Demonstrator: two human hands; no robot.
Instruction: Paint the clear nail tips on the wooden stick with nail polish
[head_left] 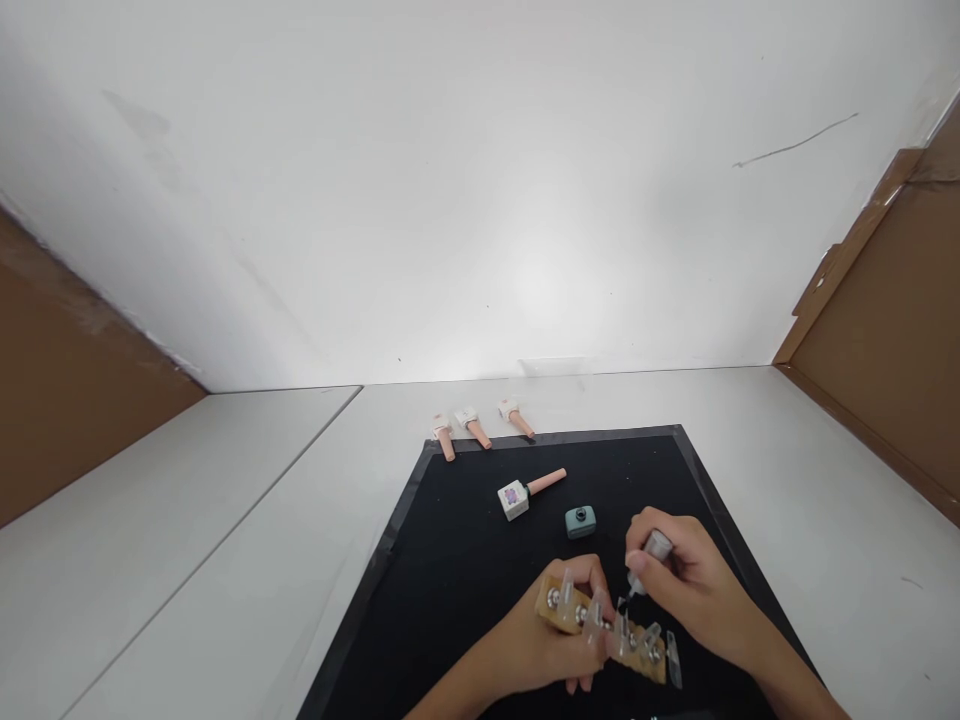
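My left hand (564, 640) is closed around a wooden nail tip stand (643, 655) that lies slantwise across the fingers. Several clear false nail tips (592, 622) rise from silver mounts on it. My right hand (686, 570) pinches a nail polish brush (658, 547) by its greyish cap. The brush's dark tip points down at one of the middle nail tips; whether it touches is too small to tell. Beyond both hands, an uncapped teal nail polish bottle (580, 522) stands with its dark neck opening facing up.
A white nail polish bottle (514, 500) with a pink cap and a purple picture lies on the black mat (442, 580). Three similar bottles (472, 425) lie near the mat's far edge. A white wall (480, 200) stands behind, with brown cardboard panels (885, 330) at the sides.
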